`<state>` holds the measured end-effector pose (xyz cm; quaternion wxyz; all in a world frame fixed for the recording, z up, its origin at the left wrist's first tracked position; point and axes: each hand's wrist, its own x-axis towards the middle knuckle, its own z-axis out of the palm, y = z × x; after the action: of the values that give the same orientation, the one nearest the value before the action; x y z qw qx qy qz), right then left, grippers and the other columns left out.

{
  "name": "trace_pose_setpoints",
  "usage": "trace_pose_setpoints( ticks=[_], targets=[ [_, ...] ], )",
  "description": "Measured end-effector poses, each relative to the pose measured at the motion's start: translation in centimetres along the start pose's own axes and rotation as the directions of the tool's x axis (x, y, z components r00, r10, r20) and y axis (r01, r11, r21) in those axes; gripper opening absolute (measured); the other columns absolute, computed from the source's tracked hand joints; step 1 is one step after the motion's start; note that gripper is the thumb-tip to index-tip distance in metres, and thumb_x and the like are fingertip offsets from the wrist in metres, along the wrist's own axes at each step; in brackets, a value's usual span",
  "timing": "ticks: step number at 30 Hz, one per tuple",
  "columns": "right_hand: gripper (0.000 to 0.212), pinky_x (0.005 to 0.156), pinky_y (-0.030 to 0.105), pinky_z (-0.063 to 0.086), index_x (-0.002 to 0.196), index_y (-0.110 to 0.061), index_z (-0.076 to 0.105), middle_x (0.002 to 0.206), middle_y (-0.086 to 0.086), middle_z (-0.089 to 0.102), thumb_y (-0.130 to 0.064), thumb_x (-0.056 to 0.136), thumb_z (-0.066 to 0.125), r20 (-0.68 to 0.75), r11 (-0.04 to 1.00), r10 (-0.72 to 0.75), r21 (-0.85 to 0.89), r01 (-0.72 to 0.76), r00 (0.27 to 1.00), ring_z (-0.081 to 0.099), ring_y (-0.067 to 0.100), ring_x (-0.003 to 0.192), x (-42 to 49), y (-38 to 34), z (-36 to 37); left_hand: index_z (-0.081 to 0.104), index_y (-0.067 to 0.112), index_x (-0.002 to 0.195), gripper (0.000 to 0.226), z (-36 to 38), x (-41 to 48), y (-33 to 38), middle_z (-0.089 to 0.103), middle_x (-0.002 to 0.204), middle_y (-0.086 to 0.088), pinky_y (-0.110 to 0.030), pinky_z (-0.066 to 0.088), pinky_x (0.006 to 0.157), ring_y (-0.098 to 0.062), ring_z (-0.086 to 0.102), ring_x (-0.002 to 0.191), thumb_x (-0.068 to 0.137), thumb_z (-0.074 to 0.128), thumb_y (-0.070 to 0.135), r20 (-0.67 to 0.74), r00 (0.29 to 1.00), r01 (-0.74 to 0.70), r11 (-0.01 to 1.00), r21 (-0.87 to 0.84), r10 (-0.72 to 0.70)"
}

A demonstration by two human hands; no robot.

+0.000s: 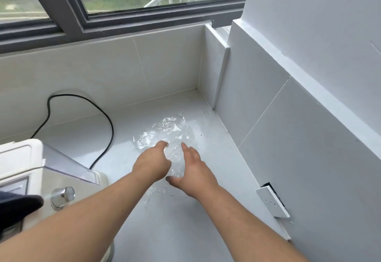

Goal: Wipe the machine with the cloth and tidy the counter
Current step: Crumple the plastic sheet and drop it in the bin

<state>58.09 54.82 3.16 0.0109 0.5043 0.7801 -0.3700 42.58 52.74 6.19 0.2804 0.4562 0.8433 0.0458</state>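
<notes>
Machine [41, 169] sits at the left of the surface [144, 230], neither hand on it | step: tidying, by my reading | left hand [152, 162] curls its fingers into the clear plastic wrap [165, 129]; right hand [191, 171] rests straight-fingered on it | next: bunch the wrap, lift it clear

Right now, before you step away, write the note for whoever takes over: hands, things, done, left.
Left hand: fingers curled into the clear plastic wrap.
Right hand: fingers straight, resting on the same wrap.
The wrap lies crumpled on the counter, towards the far right corner.
The machine stands at the left edge, with its black cable looping behind it. A dark fabric, probably the cloth, lies on the machine.
Done: the picture does not show whether the machine has been wiped.
Left: gather the wrap off the counter.
</notes>
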Motion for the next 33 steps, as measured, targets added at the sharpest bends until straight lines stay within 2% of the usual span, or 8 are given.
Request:
trace_pose_setpoints(
  ticks=[6,12,16,20,25,27,30,33],
  targets=[
    [0.118,0.115,0.039,0.039,0.161,-0.048,-0.004,0.171,-0.015,0.016,-0.064,0.076,0.077,-0.157,0.985,-0.02,0.166,0.047,0.987,0.028,0.019,0.152,-2.5,-0.4,-1.5,0.076,0.021,0.088,0.02,-3.1,-3.4,1.3,0.074,0.092,0.001,-0.039,0.057,0.078,-0.023,0.068,0.087,0.091,0.058,0.027,0.019,1.0,0.009,0.925,-0.38,-0.002],
    [0.079,0.089,0.017,0.045,0.152,-0.054,0.03,0.154,-0.02,0.035,-0.045,0.084,0.068,-0.207,0.895,-0.024,0.432,0.113,0.978,0.053,-0.001,0.119,-4.2,-2.8,-2.8,0.074,0.03,0.056,0.03,-4.8,-6.6,2.6,0.066,0.063,0.015,-0.029,0.042,0.065,-0.016,0.06,0.071,0.082,0.065,0.018,0.066,0.998,0.053,0.709,-0.704,-0.009],
    [0.045,0.068,0.031,0.062,0.104,-0.053,0.064,0.121,-0.004,0.066,-0.012,0.086,0.058,-0.186,0.682,0.064,0.726,0.094,0.98,0.071,0.01,0.075,-6.2,-5.1,-3.8,0.065,0.027,0.079,0.008,-5.8,-8.7,2.1,0.062,0.073,0.007,-0.032,0.044,0.067,-0.02,0.055,0.068,0.084,0.059,0.028,-0.007,0.997,-0.058,0.756,-0.652,0.071],
    [0.039,0.058,0.023,0.049,0.087,-0.029,0.071,0.097,-0.005,0.071,0.005,0.086,0.052,-0.259,0.628,0.19,0.774,0.085,0.947,0.06,0.011,0.057,-7.8,-6.2,-5.3,0.039,0.044,0.132,0.062,-6.6,-11.2,0.5,0.05,0.125,0.014,-0.034,0.049,0.081,-0.013,0.06,0.104,0.078,0.068,0.054,-0.259,0.924,-0.351,0.893,-0.28,0.282],
    [0.04,0.052,0.024,0.038,0.065,-0.032,0.07,0.058,-0.011,0.057,-0.004,0.074,0.042,-0.199,0.499,0.224,0.864,0.063,0.954,0.044,0.011,0.051,-10.6,-8.3,-6.3,0.041,0.052,0.134,0.079,-8.0,-14.0,0.0,0.013,0.163,0.027,-0.036,0.044,0.107,-0.009,0.036,0.144,0.064,0.069,0.075,-0.129,0.87,-0.491,0.821,-0.29,0.475],
    [0.043,0.047,0.022,0.041,0.065,-0.027,0.072,0.056,-0.005,0.056,0.001,0.079,0.043,-0.202,0.405,0.21,0.908,0.102,0.957,0.047,0.013,0.052,-12.0,-9.9,-6.6,0.039,0.05,0.128,0.081,-8.6,-15.1,-0.5,0.027,0.16,0.02,-0.027,0.051,0.095,0.004,0.051,0.127,0.06,0.075,0.075,-0.083,0.865,-0.49,0.797,-0.353,0.496],
    [0.029,0.054,0.028,0.053,0.083,-0.011,0.072,0.072,0.009,0.067,-0.001,0.072,0.047,-0.258,0.244,0.216,0.948,0.204,0.942,0.064,0.024,0.065,-14.0,-12.0,-7.0,0.041,0.049,0.108,0.063,-9.7,-16.4,-1.1,0.068,0.105,0.016,-0.029,0.058,0.058,0.001,0.067,0.072,0.062,0.08,0.066,-0.081,0.861,-0.48,0.752,-0.451,0.502],
    [0.028,0.064,0.031,0.057,0.102,-0.009,0.07,0.088,0.01,0.075,-0.005,0.081,0.053,-0.332,0.25,0.218,0.928,0.277,0.918,0.072,0.025,0.079,-15.8,-13.7,-7.1,0.044,0.046,0.096,0.039,-11.0,-17.7,-1.5,0.072,0.082,0.009,-0.046,0.062,0.066,-0.015,0.07,0.068,0.071,0.073,0.053,-0.139,0.851,-0.51,0.734,-0.449,0.506]
  ],
)
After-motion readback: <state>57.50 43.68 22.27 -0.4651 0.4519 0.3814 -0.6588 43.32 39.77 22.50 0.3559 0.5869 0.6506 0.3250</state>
